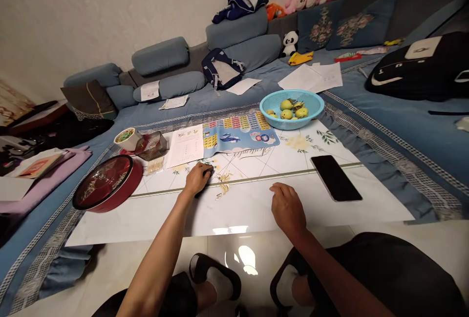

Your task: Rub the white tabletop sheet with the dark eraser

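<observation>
My left hand (198, 178) rests on the white patterned table (252, 200), its fingers curled in. A small dark patch shows by its fingertips; I cannot tell whether it is a thing or shadow. Just right of this hand lies a loose pile of small pale yellowish slivers (224, 184). Over the front part of the table is my right hand (288, 208), closed with fingers bent; its inside is hidden. The nearest thing to its right is a black-screened phone (336, 178), lying flat and apart from the hand.
A round red lidded box (108, 183), a packet of thin sticks (155, 166), a dark clear container (151, 146) and a potted plant (126, 137) stand left. Behind are a printed sheet (185, 146), a blue chart (238, 134) and a blue basket (267, 117) of green-yellow fruit (287, 105).
</observation>
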Action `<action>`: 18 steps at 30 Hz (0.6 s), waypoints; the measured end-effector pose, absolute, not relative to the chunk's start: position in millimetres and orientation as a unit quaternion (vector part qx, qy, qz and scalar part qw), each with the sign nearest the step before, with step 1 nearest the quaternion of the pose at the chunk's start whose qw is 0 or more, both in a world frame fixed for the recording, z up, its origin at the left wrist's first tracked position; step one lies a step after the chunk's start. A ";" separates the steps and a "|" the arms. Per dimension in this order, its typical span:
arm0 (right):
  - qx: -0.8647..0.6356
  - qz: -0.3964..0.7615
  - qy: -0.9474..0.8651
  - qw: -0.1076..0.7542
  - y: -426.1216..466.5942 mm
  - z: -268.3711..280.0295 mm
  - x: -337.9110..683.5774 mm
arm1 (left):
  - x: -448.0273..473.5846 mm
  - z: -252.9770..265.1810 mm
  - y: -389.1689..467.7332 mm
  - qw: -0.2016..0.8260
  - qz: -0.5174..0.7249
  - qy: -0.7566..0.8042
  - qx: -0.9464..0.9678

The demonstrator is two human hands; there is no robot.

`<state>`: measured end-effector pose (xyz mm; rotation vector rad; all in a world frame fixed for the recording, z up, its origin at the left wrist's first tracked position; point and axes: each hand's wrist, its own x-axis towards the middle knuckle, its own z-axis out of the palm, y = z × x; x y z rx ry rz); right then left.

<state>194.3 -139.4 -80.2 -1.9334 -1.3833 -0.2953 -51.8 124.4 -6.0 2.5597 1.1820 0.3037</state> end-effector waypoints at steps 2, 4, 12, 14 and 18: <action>-0.752 -0.117 -0.539 0.361 -139.6 -79.9 194.2 | -44.2 -6.0 111.2 0.177 0.095 0.342 0.918; -0.754 -0.121 -0.537 0.358 -139.5 -79.8 194.1 | -41.2 -4.7 99.2 0.237 0.079 0.259 0.933; -0.759 -0.109 -0.529 0.364 -139.7 -77.5 193.8 | 1.7 6.0 144.9 0.206 0.090 0.294 0.929; -0.759 -0.107 -0.529 0.364 -140.3 -75.9 193.6 | 11.2 4.9 138.0 0.206 0.075 0.268 0.938; -0.764 -0.096 -0.528 0.359 -140.5 -71.5 193.2 | 9.5 7.9 105.0 0.296 0.014 0.134 0.946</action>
